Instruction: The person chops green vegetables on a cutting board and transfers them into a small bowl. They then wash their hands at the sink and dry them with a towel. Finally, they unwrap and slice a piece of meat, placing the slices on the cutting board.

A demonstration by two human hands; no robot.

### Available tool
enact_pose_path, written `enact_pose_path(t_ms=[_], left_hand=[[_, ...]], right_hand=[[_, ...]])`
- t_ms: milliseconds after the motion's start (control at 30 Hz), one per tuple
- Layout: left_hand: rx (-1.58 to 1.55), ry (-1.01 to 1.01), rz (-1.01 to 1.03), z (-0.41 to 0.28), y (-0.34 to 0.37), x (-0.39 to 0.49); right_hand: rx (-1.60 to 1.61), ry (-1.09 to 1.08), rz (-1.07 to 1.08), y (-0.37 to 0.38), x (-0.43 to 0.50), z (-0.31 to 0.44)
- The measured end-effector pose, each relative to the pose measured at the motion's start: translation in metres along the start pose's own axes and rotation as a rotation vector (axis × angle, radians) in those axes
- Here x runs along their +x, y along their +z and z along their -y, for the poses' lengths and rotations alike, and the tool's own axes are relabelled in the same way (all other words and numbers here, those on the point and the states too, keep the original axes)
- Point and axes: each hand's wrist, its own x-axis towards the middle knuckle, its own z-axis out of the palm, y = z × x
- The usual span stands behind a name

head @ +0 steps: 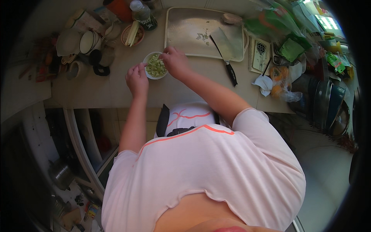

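Note:
A white bowl [151, 77] holding finely chopped pale-green vegetable [155, 66] sits on the counter in front of me. My left hand [137, 77] is at its left side, thumb and fingers on the rim. Above the right side of the bowl is my right hand [176, 63], its fingertips bent down at the rim and chopped pieces; whether they pinch anything is hidden. Behind the bowl lies a rectangular cutting board [185, 32] with scattered green scraps [204, 36]. A broad-bladed kitchen knife [226, 47] rests across its front edge, its black handle over the counter.
A pinkish-grey lump [232, 18] lies at the board's far right corner. Left of the board stand a dark bottle [145, 16] and a small basket [134, 39] with pale stalks. Stacked bowls [87, 42] are farther left. A phone [260, 55] and plastic bags [266, 21] lie right.

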Motion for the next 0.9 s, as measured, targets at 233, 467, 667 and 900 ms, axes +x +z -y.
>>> enact_pose_path(t_ms=[233,467,667,900], left_hand=[[-0.102,0.402,0.075,-0.080,0.050,0.034],[-0.131,0.537,0.282,-0.125,0.140,0.122],[-0.054,0.640,0.315,-0.143,0.203,0.181],[0.023,0.790,0.347,-0.143,0.211,0.178]], right_hand=[[-0.370,0.489,-0.308,-0.091,-0.107,-0.109],[-0.229,0.609,-0.088,-0.100,-0.121,-0.138],[0.201,0.864,-0.249,-0.150,-0.124,-0.131],[0.306,1.054,-0.147,-0.145,-0.111,-0.174]])
